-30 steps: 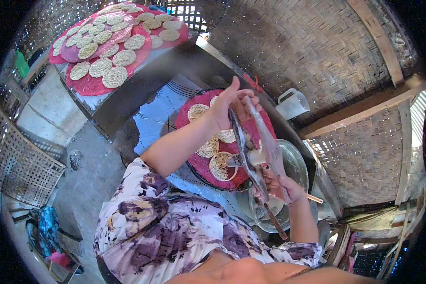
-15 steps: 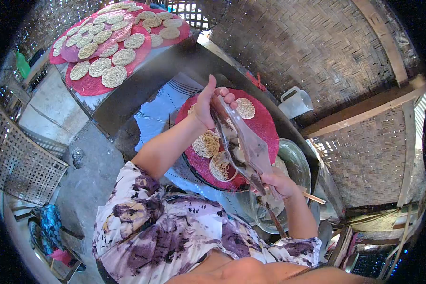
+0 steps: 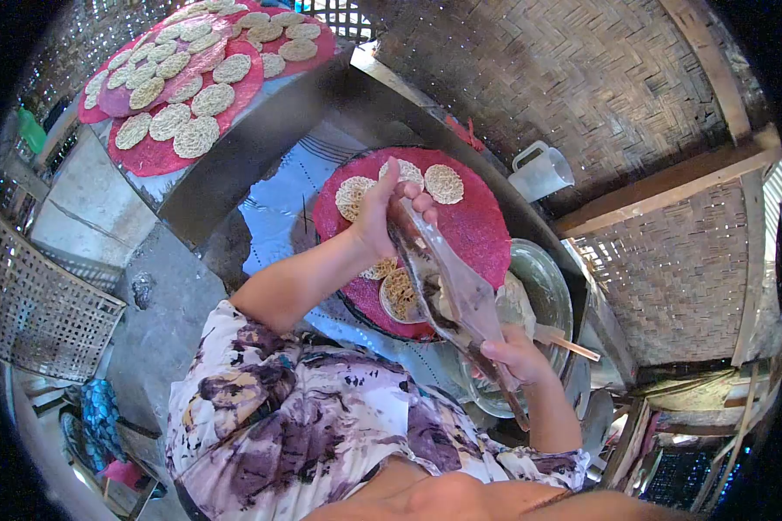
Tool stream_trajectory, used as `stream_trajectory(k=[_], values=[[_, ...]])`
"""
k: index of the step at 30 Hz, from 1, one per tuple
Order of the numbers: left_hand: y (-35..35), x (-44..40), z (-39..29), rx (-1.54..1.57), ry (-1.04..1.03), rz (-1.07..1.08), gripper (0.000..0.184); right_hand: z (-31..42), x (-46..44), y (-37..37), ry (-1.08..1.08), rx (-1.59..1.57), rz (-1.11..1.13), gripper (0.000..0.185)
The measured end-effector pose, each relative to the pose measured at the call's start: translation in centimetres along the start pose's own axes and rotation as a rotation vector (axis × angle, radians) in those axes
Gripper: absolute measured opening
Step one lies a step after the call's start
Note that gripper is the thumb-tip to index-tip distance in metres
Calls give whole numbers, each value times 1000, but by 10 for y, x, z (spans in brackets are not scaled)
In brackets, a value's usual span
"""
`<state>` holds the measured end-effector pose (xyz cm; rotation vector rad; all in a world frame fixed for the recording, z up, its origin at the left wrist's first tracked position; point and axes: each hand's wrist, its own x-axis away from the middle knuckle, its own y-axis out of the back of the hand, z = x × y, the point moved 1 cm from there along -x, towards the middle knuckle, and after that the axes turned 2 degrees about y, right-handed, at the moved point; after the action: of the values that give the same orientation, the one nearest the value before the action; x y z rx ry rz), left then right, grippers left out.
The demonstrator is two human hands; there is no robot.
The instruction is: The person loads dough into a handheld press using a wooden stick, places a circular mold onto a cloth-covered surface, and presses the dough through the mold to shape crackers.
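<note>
My left hand is closed round the upper end of a long, dark hand press with a clear plastic part along it. My right hand grips its narrower lower end. The press slants across, above a round pink mat. Just beneath its middle, a pale ring on the mat is filled with tan noodle strands. Flat noodle discs lie at the mat's far side, and another is partly hidden behind the press and my left arm.
A clear bowl holding pale dough stands at the right, with a wooden-handled tool across it. A translucent jug sits by the woven wall. More pink mats covered in discs lie at the upper left.
Noodle strands fill the ring more fully, with less pink showing inside it. Both hands keep hold of the press, which has shifted slightly. The whole view has moved a little.
</note>
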<state>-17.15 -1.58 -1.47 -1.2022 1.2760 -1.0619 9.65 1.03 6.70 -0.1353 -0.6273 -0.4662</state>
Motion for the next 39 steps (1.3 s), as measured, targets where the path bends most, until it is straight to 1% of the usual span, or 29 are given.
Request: stream_trajectory(k=[3, 4, 6, 9, 13, 15, 18, 19, 21, 22, 24, 25, 26, 27, 29, 30, 31, 33, 34, 37, 39], values=[[-11, 6, -8, -114, -82, -119, 48, -4, -9, -11, 23, 0, 34, 59], [-11, 4, -12, -141, -86, -142, 48, -3, -11, -13, 27, 18, 14, 58], [-17, 0, -17, -128, -78, -122, 48, 0, -15, -16, 35, 58, -22, 56], [-17, -5, -15, -141, -86, -110, 49, 3, -15, -11, 87, 80, -45, 43], [-2, -13, -4, -128, -46, -99, 55, -2, -5, -6, 43, 161, -103, 41], [4, -10, 3, -73, -5, -40, 54, -6, 3, -7, 15, 169, -117, 43], [-1, -10, 4, -70, 30, 64, 56, -11, 14, -5, 51, -32, -26, 57], [-8, -10, 3, -82, 37, 103, 59, -8, 14, -5, 131, -63, -30, 63], [-30, -4, -5, -146, 139, 135, 57, 6, 15, -6, 292, -125, -41, 77], [-38, -2, -7, -180, 190, 153, 58, 10, 16, -8, 307, -131, -118, 92], [-37, 9, -1, -1214, -62, 371, 56, 17, 1, -20, 420, -132, -191, 95], [-37, 16, 8, -1724, -210, 485, 58, 20, -4, -23, 477, -135, -229, 96], [-34, 20, 18, -2008, -155, 266, 57, 13, -15, -19, 476, -94, -167, 96], [-27, 19, 20, -1908, -194, 125, 52, 7, -25, -16, 478, -53, -105, 97], [-2, 18, 17, -1697, -267, -146, 42, 13, -42, -27, 521, -175, 118, 98], [-1, 21, 10, -1697, -255, -202, 33, 10, -49, -21, 537, -119, 138, 78], [1, 25, 3, -1695, -241, -259, 24, 10, -55, -17, 552, 148, -28, 67], [2, 36, -13, -1723, -244, -340, 24, 8, -65, -14, 529, 675, -367, 47], [3, 41, -21, -1742, -252, -371, 24, 0, -72, -15, 580, 830, -536, 27], [6, 53, -36, -1781, -278, -396, 24, -22, -91, -9, 477, 938, -562, 24], [8, 58, -41, -1792, -287, -411, 24, -27, -95, -10, 433, 958, -560, 23]])
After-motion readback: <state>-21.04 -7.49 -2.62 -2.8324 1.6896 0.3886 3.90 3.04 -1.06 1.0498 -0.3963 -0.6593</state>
